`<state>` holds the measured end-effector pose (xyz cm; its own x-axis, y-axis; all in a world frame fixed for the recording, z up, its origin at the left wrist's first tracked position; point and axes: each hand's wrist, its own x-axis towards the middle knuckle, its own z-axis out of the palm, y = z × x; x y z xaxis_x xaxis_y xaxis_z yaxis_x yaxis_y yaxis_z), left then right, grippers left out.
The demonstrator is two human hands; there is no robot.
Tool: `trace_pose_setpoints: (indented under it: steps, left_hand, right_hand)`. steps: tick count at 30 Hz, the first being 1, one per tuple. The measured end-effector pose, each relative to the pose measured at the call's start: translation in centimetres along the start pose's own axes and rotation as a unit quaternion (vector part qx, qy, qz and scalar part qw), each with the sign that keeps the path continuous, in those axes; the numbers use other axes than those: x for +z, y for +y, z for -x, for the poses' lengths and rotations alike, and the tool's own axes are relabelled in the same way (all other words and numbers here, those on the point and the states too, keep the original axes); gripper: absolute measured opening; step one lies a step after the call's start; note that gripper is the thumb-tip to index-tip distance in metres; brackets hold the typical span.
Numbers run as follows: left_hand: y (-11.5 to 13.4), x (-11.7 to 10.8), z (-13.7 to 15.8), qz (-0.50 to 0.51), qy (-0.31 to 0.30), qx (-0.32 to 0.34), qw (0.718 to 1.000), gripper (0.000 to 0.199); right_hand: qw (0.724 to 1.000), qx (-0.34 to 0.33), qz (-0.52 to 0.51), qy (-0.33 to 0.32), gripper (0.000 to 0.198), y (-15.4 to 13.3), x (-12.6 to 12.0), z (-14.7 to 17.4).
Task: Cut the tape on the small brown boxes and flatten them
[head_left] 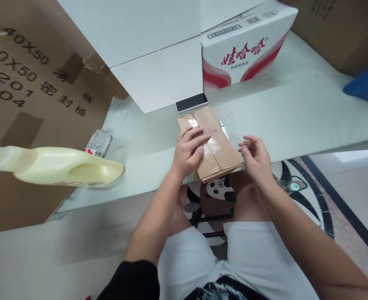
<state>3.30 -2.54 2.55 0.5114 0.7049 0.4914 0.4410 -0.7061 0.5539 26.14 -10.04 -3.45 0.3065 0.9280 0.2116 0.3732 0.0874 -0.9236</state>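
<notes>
A small brown cardboard box (pixel 226 152) with clear tape on its top lies at the table's front edge, one end slightly over it. My left hand (pixel 188 152) rests on its left side, fingers stretched over the top near the tape, not wrapped round it. Just off the box's right side is my right hand (pixel 256 160), its fingers loosely bent and apart, with nothing visible in them. Partly hidden behind the box's right edge is a slim white object (pixel 223 128), whose kind I cannot make out. A dark-screened phone (pixel 192 102) lies beyond the far end.
White cartons (pixel 159 79) and a red-and-white carton (pixel 243 58) stand at the back of the pale green-covered table (pixel 309 100). At left are a yellow bottle (pixel 62 164), a bubble-wrapped item (pixel 99 141) and a large brown carton (pixel 31 83). Something blue (pixel 366 85) sits far right.
</notes>
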Motion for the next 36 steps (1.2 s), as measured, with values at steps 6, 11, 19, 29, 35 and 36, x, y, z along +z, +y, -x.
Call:
trace_pose_setpoints:
  steps: [6,11,19,29,35,36]
  left_hand:
    - [-0.4,0.4,0.6,0.055,0.037,-0.020,0.998,0.058]
    - [-0.2,0.5,0.7,0.073,0.051,-0.025,0.996,0.059]
    - [-1.1,0.9,0.5,0.081,0.078,-0.012,0.994,0.063]
    - [-1.1,1.4,0.7,0.088,0.093,-0.034,0.991,0.065]
    - [-1.3,1.7,0.8,0.102,0.096,-0.031,0.990,0.065]
    - [-1.3,1.8,0.9,0.106,0.096,-0.029,0.989,0.066]
  right_hand:
    - [0.933,0.048,0.326,-0.142,0.052,-0.8,2.0,-4.9]
    - [0.958,0.089,0.247,-0.120,0.059,-1.3,-0.1,-5.1]
    - [0.976,-0.024,-0.198,-0.091,0.037,-5.1,-7.4,0.1]
    - [0.982,-0.177,0.032,-0.058,0.016,-11.4,-3.1,0.4]
    - [0.957,-0.256,0.109,-0.088,0.010,-11.3,-1.7,1.0]
    - [0.953,-0.266,0.120,-0.084,0.010,-11.3,-1.7,1.0]
